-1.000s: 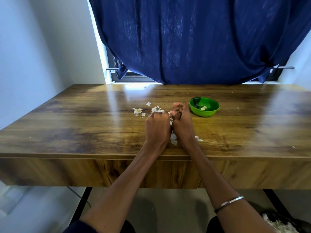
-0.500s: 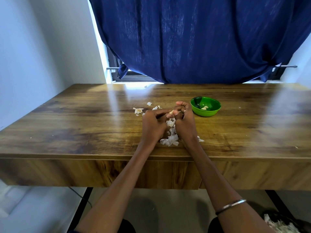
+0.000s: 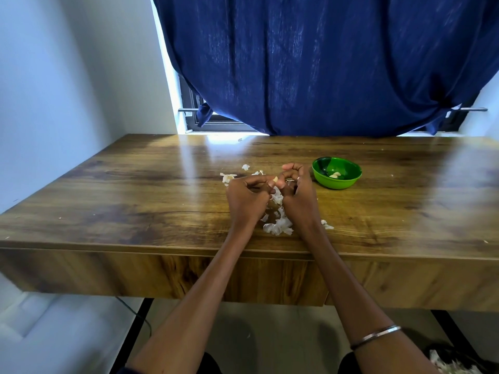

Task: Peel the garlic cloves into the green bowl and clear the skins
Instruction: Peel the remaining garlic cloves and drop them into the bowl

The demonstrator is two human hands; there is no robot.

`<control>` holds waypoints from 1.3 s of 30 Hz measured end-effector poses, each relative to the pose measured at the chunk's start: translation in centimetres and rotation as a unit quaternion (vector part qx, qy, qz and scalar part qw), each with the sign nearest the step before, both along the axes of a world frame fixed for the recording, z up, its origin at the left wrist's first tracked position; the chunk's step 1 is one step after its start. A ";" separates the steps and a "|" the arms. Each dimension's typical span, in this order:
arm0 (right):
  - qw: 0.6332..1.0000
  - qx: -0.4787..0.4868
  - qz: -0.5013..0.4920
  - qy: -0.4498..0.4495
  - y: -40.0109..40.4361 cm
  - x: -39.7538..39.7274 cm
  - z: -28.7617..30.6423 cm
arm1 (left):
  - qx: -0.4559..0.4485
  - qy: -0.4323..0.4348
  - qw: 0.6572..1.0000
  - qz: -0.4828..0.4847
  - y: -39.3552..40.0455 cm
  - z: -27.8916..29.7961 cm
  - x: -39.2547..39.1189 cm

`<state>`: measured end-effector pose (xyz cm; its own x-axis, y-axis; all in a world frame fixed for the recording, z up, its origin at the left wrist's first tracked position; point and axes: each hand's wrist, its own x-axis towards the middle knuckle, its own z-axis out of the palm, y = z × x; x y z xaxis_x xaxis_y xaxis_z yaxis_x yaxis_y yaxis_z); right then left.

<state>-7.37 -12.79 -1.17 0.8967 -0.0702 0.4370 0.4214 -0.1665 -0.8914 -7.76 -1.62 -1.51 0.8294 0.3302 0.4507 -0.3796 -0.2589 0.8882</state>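
Observation:
My left hand (image 3: 247, 198) and my right hand (image 3: 297, 191) meet above the middle of the wooden table (image 3: 135, 201), fingers curled. Between their fingertips they pinch a small pale garlic clove (image 3: 275, 180). White garlic skins (image 3: 279, 225) lie in a heap on the table under and between my wrists. More skins (image 3: 228, 177) sit just left of my left hand. The green bowl (image 3: 336, 172) stands to the right of my right hand and holds peeled cloves (image 3: 334, 174).
A dark blue curtain (image 3: 324, 63) hangs over the window behind the table. The wall (image 3: 54, 90) stands at the left. At the bottom right, on the floor, a dark bin (image 3: 453, 363) holds white skins. The table's front edge runs just below my wrists.
My hands have drawn slightly apart, so the skin heap between my wrists shows. The clove is now visible at my fingertips.

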 end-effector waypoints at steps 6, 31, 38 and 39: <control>1.000 0.029 -0.003 0.006 -0.3 0.1 0.0 | -0.104 0.062 0.988 -0.097 0.1 0.4 0.0; 0.998 0.033 0.025 0.038 -0.1 0.4 -0.2 | -0.271 0.104 0.951 -0.102 0.5 1.0 -0.5; 0.999 0.007 0.000 0.046 -0.4 0.6 -0.7 | -0.260 0.097 0.957 -0.087 0.4 1.0 -0.3; 0.999 0.006 0.001 0.046 -0.3 0.7 -0.7 | -0.254 0.094 0.959 -0.086 0.4 1.0 -0.3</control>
